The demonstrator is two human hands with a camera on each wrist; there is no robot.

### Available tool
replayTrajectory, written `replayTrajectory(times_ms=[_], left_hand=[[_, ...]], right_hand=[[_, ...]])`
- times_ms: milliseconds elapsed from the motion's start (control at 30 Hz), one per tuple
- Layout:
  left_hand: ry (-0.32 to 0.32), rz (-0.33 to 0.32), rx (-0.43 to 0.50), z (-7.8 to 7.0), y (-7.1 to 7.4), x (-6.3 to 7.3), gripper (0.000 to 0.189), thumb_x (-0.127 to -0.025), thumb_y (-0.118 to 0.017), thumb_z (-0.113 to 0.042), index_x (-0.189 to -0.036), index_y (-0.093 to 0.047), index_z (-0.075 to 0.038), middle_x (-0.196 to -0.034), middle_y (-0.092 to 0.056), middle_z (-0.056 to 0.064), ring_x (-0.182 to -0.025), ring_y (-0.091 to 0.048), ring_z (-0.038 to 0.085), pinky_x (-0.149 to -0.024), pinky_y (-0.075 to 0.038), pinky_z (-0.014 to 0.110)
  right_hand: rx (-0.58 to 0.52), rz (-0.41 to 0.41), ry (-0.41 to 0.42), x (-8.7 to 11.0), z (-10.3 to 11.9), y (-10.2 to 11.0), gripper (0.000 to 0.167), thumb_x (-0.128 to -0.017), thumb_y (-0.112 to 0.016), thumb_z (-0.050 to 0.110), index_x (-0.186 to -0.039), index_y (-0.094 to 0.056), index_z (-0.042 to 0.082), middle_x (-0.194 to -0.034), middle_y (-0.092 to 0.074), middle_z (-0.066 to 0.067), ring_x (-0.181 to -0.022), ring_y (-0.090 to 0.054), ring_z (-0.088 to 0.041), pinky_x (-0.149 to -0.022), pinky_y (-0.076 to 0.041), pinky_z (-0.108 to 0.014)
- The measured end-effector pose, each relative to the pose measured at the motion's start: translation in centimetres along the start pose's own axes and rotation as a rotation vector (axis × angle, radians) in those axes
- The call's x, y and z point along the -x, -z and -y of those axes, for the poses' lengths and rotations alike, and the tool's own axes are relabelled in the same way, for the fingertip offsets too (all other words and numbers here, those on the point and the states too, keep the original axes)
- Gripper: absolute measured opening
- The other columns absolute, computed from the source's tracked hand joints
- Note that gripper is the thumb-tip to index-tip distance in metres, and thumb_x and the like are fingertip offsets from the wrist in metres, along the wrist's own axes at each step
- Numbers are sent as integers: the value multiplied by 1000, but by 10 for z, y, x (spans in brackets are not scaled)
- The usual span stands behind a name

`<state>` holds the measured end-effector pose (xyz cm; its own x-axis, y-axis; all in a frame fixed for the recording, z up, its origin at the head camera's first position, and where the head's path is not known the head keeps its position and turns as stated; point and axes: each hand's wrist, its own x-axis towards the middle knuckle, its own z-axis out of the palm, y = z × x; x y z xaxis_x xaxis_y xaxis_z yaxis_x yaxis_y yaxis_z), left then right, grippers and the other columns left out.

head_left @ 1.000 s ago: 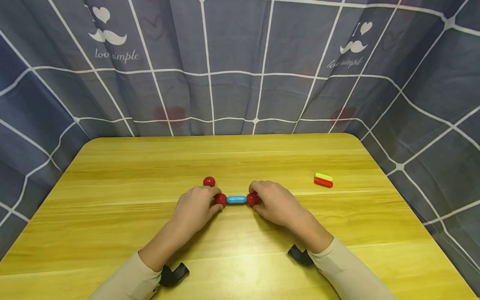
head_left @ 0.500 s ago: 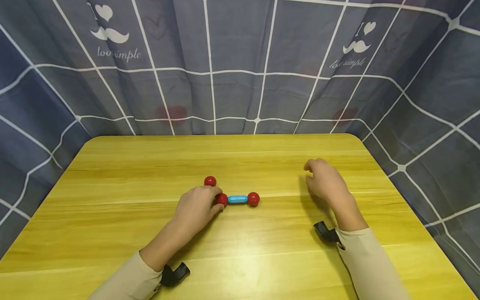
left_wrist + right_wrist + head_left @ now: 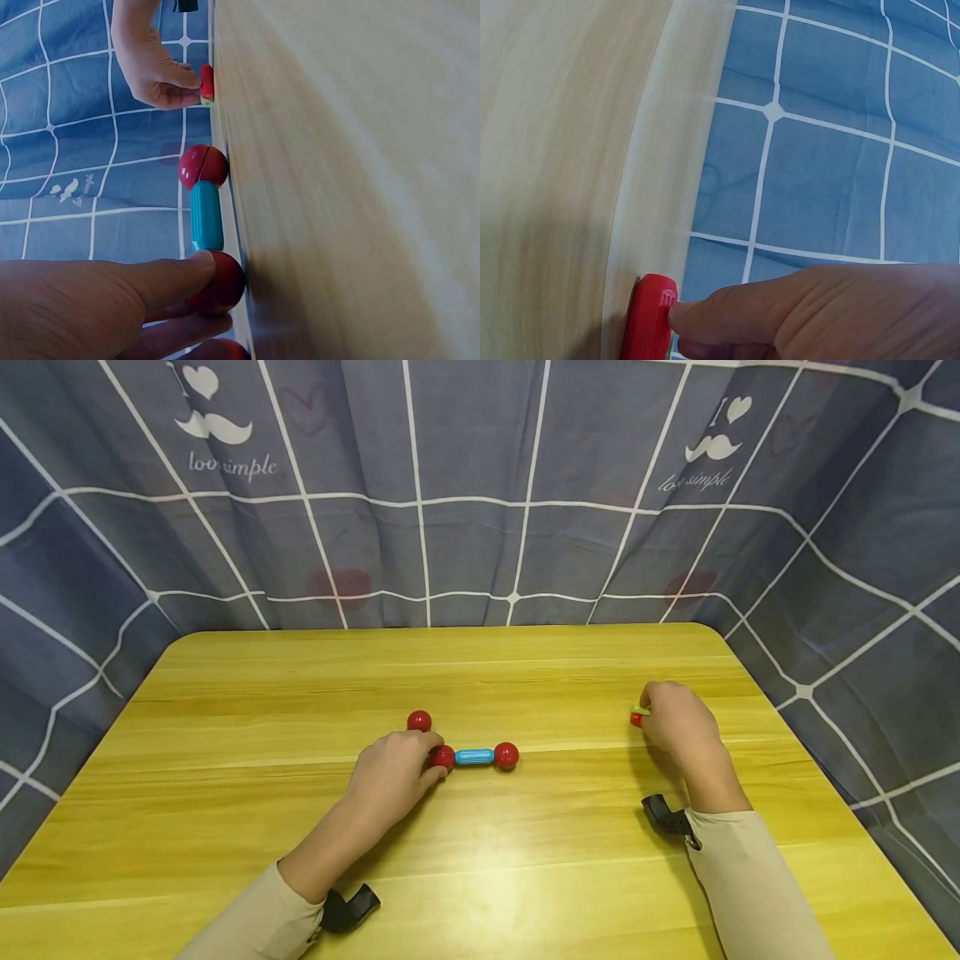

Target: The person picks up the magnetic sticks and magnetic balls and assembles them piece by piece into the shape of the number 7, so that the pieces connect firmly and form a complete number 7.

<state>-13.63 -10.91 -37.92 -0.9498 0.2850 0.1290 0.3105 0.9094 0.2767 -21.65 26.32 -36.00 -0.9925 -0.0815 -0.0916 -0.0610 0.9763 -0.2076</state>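
My left hand (image 3: 393, 774) grips a red ball (image 3: 225, 283) between thumb and fingers. A short blue rod (image 3: 475, 757) joins that ball to a second red ball (image 3: 506, 756) on its right. Just beyond the left fingers shows another red ball (image 3: 419, 721); what lies between it and the held ball is hidden by the hand. At the right, my right hand (image 3: 681, 718) has its thumb against a red rod (image 3: 651, 319), with fingers curled on the far side, pinching it. A yellow-green rod (image 3: 641, 710) lies alongside, mostly covered by the hand.
Everything rests on a wooden table (image 3: 480, 860) with rounded far corners. A grey-blue curtain (image 3: 472, 552) with white grid lines hangs behind the table and along its sides. Black wrist mounts (image 3: 351, 910) stick out from both sleeves.
My right hand has let go of the right-hand red ball and moved right to the red and yellow-green rods. My left hand still holds its ball in the same place.
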Motion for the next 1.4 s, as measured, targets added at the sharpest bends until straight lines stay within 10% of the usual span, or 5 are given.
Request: replayTrajectory(times_ms=[633,1400], left_hand=[[7,1,1,0,-1,0,31,-77,-84,-28,-101,-72,-13,-87,-67,0,-69,-57,16,-58,-51,36],[10,3,-6,-1,-1,1,30,-78,-84,-28,-101,-71,-14,-86,-67,0,-69,-57,16,-58,-51,36]], right_hand=[[4,73,12,4,10,2,15,-86,-68,10,-71,-63,10,-71,-56,-7,-64,-50,-26,-57,-40,-37],[-35,88,83,8,26,-2,8,-78,-71,9,-74,-65,11,-73,-59,-4,-67,-53,-25,-60,-41,-37]])
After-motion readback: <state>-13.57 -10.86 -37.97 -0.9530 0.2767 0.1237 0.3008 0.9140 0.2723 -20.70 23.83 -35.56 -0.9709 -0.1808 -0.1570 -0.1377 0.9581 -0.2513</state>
